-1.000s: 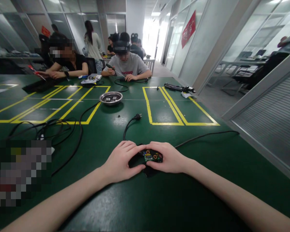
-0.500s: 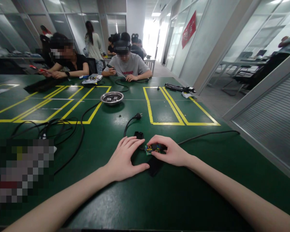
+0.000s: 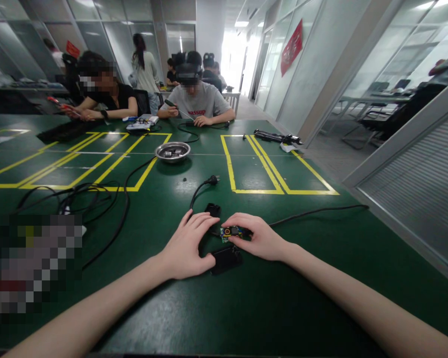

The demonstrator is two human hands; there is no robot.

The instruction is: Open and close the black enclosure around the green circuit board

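One small circuit board [image 3: 230,232] is pinched between the thumb and fingers of a worker's right hand [image 3: 262,237], low over a green worktop [image 3: 164,313]. The left hand [image 3: 186,248] is spread, its thumb at the left edge of a flat black case [image 3: 226,260], though contact is unclear. A smaller black part [image 3: 212,209] lies just beyond the left fingers, near a plug [image 3: 213,180]. Farther off stands a metal bowl [image 3: 172,152] of small parts. Across the worktop, a person [image 3: 199,97] in a gray shirt holds a screwdriver [image 3: 170,103].
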